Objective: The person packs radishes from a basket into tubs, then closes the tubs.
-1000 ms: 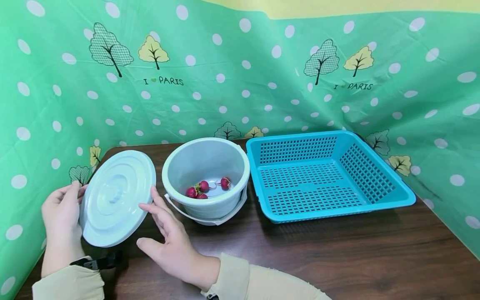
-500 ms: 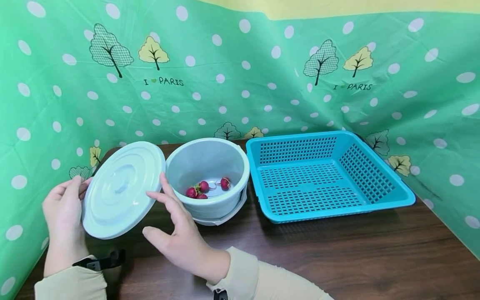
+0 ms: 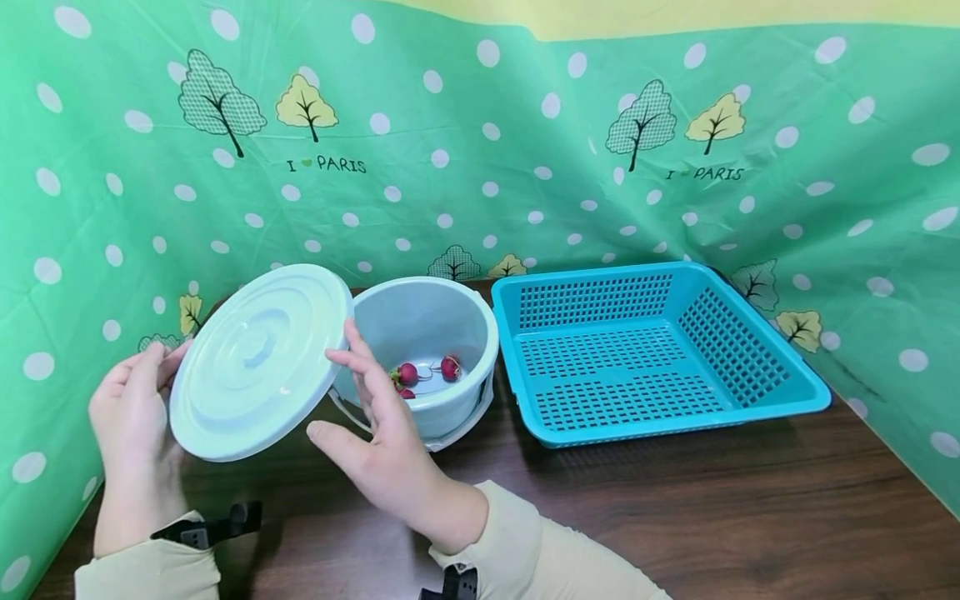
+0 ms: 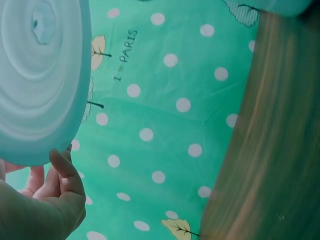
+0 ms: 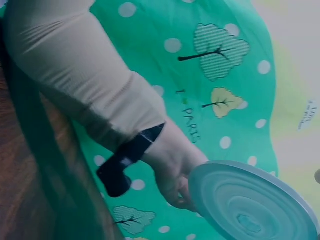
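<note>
A round, pale blue lid is held tilted, its knobbed top face toward the head camera. My left hand pinches its left edge between thumb and fingers, as the left wrist view also shows at the lid's rim. At the right edge of the lid, the fingertips of my right hand touch the rim, fingers extended and thumb apart. Just beyond stands a pale blue bucket, partly covered by the lid and right hand. Several red radishes lie on its bottom.
To the right of the bucket sits a turquoise perforated basket on the dark wooden table. A green dotted cloth hangs behind and at both sides. Black straps circle the wrists over the sleeves.
Both hands have moved right and slightly away from me with the lid, raising its far edge. The lid now overlaps the bucket's left side. Bucket and basket have stayed put.
</note>
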Available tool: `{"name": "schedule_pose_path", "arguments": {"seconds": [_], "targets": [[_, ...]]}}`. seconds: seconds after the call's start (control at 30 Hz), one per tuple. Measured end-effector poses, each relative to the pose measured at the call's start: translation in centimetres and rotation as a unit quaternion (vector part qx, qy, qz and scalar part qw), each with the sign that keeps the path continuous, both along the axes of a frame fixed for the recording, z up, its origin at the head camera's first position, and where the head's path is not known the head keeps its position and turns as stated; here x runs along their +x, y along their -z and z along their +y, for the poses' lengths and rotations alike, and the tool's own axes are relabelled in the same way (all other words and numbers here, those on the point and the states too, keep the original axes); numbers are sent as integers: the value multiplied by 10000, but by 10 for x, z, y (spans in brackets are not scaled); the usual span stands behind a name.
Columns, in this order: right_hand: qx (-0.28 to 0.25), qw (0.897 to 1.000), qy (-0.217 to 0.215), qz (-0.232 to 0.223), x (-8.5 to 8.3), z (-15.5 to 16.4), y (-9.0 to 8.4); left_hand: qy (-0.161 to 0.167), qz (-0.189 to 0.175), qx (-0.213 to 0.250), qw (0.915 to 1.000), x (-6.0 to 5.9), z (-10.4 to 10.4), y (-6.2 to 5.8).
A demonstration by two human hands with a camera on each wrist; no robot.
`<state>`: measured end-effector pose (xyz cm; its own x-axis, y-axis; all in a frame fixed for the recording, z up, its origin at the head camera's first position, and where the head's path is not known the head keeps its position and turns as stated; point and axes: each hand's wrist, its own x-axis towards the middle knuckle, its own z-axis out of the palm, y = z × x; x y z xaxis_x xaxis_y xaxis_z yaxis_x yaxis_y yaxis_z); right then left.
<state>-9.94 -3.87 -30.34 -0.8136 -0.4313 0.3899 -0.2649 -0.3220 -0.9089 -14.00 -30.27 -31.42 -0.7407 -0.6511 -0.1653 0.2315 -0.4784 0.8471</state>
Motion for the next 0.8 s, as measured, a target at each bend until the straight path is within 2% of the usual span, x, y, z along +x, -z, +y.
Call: {"name": "schedule_pose_path", "arguments": {"seconds": [0.17, 0.37, 0.53, 0.8], "targets": [[-162, 9998, 136, -6, -7, 6, -5, -139, 415, 234, 9988, -1, 9, -4], [-220, 9995, 209, 3, -13, 14, -10, -190, 810, 247, 9962, -1, 17, -6], [-179, 9995, 243, 100, -16, 20, -13, -96, 920, 241, 9954, 1, 21, -8], [-270, 9983, 503, 109, -23, 27, -18, 220, 1375, 300, 9898, 2, 28, -9]]}}
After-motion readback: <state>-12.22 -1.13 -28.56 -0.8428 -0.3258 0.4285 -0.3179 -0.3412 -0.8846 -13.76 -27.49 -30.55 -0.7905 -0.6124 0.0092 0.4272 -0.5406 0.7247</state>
